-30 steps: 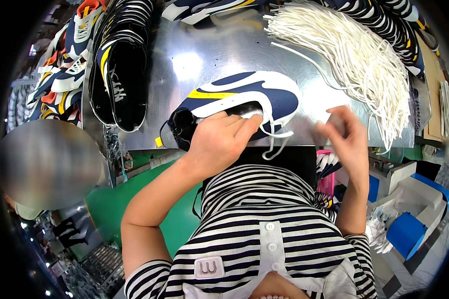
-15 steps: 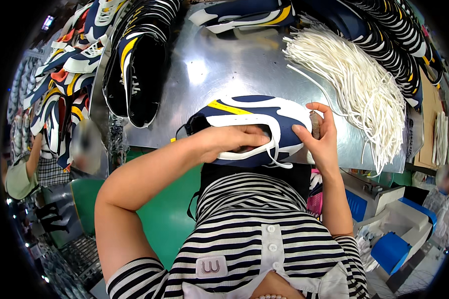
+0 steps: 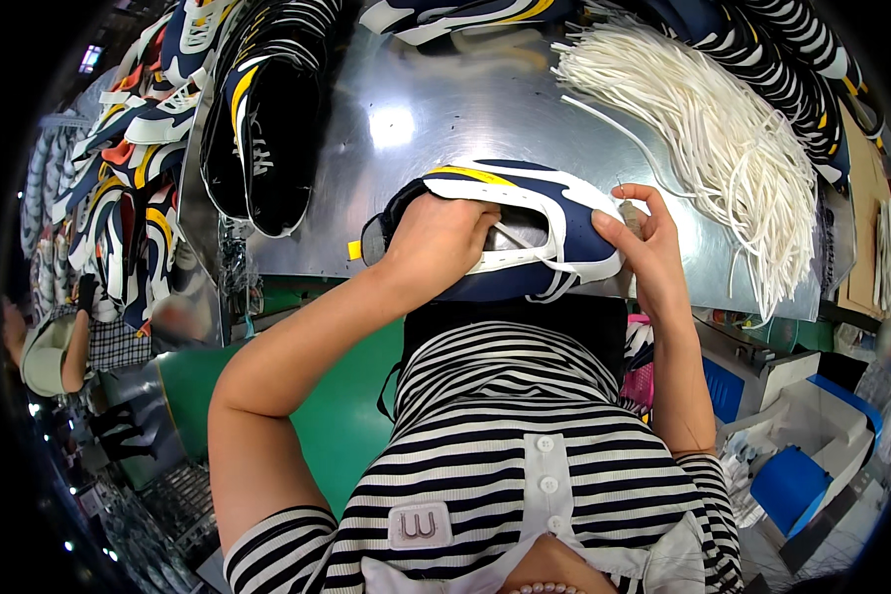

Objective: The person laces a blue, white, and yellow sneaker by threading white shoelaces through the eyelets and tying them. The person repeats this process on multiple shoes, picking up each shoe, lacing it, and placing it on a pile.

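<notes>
A navy, white and yellow shoe upper (image 3: 584, 233) lies on its side over the table's near edge, its opening facing me. My left hand (image 3: 441, 238) is closed at the edge of that opening, fingertips pinching a white shoelace (image 3: 512, 236). The lace runs across the opening to the front eyelets, and a loop of it hangs below. My right hand (image 3: 653, 247) grips the toe end, thumb on top and index finger bent. Something beige shows beside its fingers, with a thin dark sliver above; I cannot make out what these are.
A bundle of white laces (image 3: 703, 148) covers the metal table's (image 3: 445, 119) right side. Nested black-lined uppers (image 3: 277, 129) stand at the left, with more uppers (image 3: 465, 18) at the back. A rack of uppers (image 3: 139, 168) is far left, near another person. A blue-and-white machine (image 3: 812, 436) stands lower right.
My left hand has drawn back and up from the front of the opening, bringing the lace strand across it. The upper has tilted and shifted slightly upward. My right hand stays at the toe.
</notes>
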### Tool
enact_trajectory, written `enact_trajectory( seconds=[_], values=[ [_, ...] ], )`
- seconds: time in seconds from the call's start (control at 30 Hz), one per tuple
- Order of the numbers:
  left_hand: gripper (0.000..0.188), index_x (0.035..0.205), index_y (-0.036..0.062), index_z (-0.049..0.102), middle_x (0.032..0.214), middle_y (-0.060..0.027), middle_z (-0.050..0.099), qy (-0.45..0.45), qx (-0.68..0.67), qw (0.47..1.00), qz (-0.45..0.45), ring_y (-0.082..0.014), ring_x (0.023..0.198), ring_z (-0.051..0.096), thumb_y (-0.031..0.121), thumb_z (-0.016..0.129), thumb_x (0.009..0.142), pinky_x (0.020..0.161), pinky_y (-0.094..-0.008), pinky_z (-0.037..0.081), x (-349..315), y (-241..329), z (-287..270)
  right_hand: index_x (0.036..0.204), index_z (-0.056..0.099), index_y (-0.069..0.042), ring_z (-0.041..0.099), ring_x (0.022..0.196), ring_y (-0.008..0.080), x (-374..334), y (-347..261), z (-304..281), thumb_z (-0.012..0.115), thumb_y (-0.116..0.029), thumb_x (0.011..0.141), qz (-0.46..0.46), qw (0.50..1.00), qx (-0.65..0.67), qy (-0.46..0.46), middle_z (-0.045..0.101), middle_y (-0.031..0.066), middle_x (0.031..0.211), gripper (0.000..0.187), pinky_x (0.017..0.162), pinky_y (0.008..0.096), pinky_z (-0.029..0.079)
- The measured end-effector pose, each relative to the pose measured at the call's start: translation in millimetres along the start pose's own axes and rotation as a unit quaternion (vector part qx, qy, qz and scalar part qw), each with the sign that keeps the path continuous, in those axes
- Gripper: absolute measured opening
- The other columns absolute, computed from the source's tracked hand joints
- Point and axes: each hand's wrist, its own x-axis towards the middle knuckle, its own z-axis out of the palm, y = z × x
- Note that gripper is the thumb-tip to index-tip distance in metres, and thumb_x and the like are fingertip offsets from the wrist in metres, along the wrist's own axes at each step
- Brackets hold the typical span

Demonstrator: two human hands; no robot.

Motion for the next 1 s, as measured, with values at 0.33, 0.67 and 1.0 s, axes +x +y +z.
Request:
enact_trajectory(
  seconds=[0.33,0.67,1.0],
  values=[
    [0.016,0.089,0.0036,0.072,0.080,-0.0168,0.068,-0.050,-0.016,0.997,-0.062,-0.0353,0.076,0.065,0.015,0.061,0.087,0.073,-0.0442,0.052,-0.5,21.9,-14.8,0.119,0.056,-0.004,0.059,0.081,0.0116,0.6,3.9,-13.4,0.083,-0.023,0.078,-0.027,0.997,-0.045,-0.064,0.064,0.0089,0.095,0.053,0.070,0.0244,0.048],
    [0.011,0.097,-0.0003,0.060,0.089,-0.0182,0.063,0.308,0.318,0.896,-0.042,-0.0368,0.079,0.061,0.009,0.055,0.095,0.071,-0.0436,0.049,-48.4,-93.6,-158.5,0.108,0.056,-0.006,0.057,0.090,0.0111,-1.5,2.2,-31.7,0.078,-0.008,0.082,-0.090,0.993,0.070,0.022,0.061,0.0054,0.099,0.034,0.078,0.0233,0.047],
    [0.009,0.093,0.0007,0.063,0.097,-0.0124,0.062,0.035,-0.055,0.983,0.173,-0.0309,0.090,0.060,0.000,0.065,0.084,0.080,-0.0357,0.049,-7.9,43.8,-124.5,0.117,0.058,-0.008,0.065,0.076,0.0284,16.6,-1.7,-31.3,0.071,-0.047,0.083,-0.255,0.855,-0.446,0.074,0.067,0.0136,0.088,0.053,0.069,0.0351,0.050]
  ],
)
